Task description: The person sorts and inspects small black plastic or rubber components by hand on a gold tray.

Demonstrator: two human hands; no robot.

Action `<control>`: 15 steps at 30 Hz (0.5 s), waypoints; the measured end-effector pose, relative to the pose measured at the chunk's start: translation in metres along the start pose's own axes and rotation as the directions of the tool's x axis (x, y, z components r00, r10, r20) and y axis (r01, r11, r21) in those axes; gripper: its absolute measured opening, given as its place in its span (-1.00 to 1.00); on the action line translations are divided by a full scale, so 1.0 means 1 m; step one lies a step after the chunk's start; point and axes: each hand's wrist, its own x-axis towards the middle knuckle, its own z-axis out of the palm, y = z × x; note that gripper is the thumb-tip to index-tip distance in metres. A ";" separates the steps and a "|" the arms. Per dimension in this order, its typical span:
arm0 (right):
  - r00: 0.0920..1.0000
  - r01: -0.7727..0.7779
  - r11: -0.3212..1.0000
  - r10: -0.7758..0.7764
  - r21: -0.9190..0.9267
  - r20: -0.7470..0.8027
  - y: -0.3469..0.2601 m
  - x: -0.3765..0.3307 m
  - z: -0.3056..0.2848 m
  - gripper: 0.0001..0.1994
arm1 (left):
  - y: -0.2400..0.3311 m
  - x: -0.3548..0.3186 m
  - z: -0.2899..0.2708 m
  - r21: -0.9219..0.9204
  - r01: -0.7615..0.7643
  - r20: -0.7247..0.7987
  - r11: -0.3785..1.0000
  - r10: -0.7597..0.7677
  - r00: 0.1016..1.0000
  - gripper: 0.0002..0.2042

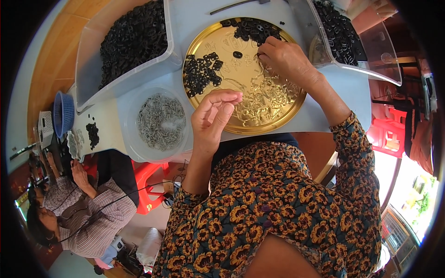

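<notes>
A round gold tray (222, 123) lies on the table before me. My left hand (211, 118) is raised over its near edge, thumb and fingertips pinched together; whatever they grip is too small to make out. Across the tray's far right side reaches my right hand (289, 60), fingers bent and closed beside the black oval pieces (255, 30); their tips hide anything held. One black oval piece (237, 54) sits apart near the middle. Small black parts (201, 74) are heaped at the tray's left, and shiny see-through pieces (264, 99) spread over its near right part.
Clear bins with black parts stand at the far left (169, 48) and far right (366, 72). A clear round bowl (132, 143) of small silvery pieces is left of the tray. Beyond are a blue basket (64, 113) and a co-worker (99, 213) at the table's left.
</notes>
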 end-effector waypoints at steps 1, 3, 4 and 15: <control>1.000 0.000 1.000 0.000 0.001 -0.001 0.001 0.001 -0.002 -0.89 | 0.000 0.000 0.000 -0.037 0.012 0.001 0.999 -0.012 1.000 -0.84; 0.997 -0.053 0.998 0.051 0.036 0.055 0.003 0.003 -0.005 -0.89 | 0.000 0.001 0.001 -0.034 0.016 0.005 0.999 -0.016 1.000 -0.84; 0.997 -0.055 0.998 0.053 0.038 0.054 0.004 0.005 -0.005 -0.89 | 0.000 0.002 0.002 -0.035 0.018 0.006 0.999 -0.018 1.000 -0.84; 0.990 -0.043 0.984 0.019 -0.171 -0.142 -0.005 0.009 0.011 -0.89 | -0.002 0.011 0.004 -0.003 0.058 -0.026 0.998 -0.058 0.998 -0.85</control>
